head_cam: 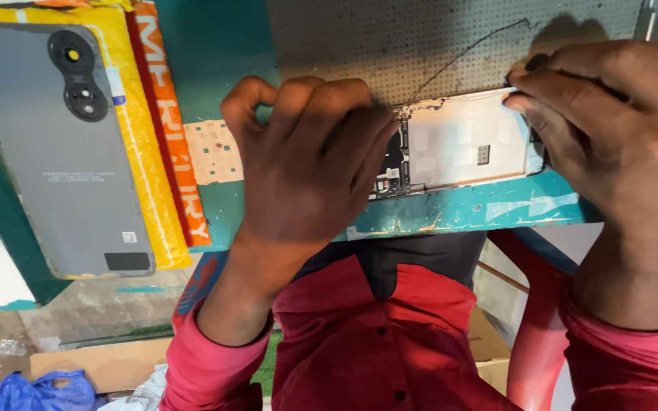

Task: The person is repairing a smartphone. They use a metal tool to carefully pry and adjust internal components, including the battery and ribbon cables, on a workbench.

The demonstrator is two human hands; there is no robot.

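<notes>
With the left hand (310,164) clamped on the opened phone (458,144) at the bench edge (458,213) and the right hand (611,129) pinching a thin tool (tip hidden), a slip could tear the loose wire (462,55).

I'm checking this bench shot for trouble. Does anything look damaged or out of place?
The phone under both hands lies opened, circuit parts bare. Its grey back cover lies apart at the left. A thin dark wire arcs loose above it. The teal table edge is chipped and worn.
</notes>
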